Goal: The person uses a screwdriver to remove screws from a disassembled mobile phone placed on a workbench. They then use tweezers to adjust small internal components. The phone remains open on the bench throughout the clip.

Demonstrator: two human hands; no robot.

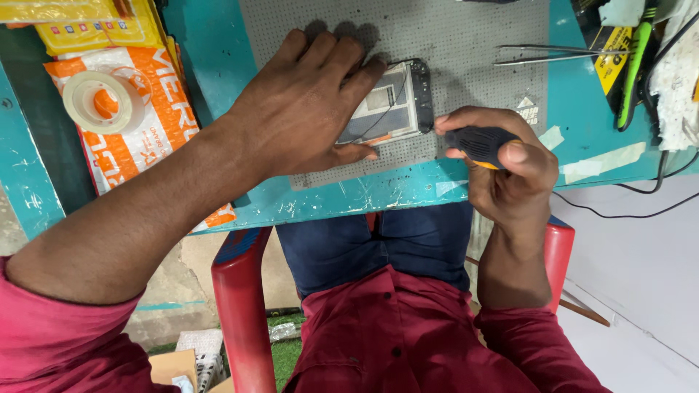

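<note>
Both busy: left hand (309, 102) flat on opened phone (389, 105), right hand (502, 164) gripping screwdriver (477, 142).

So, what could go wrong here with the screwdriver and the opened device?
The screwdriver in the right hand works at the opened device's edge; a slip might scratch inner parts. The left hand only presses it on the mat, so it might shift. A thin wire could snag.

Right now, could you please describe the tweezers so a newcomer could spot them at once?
Start at the grey perforated mat on the teal workbench. Follow its upper right edge: the metal tweezers lie there, partly off the mat. They are the only thin, bare silver tool, left of the green-handled tool.
</note>
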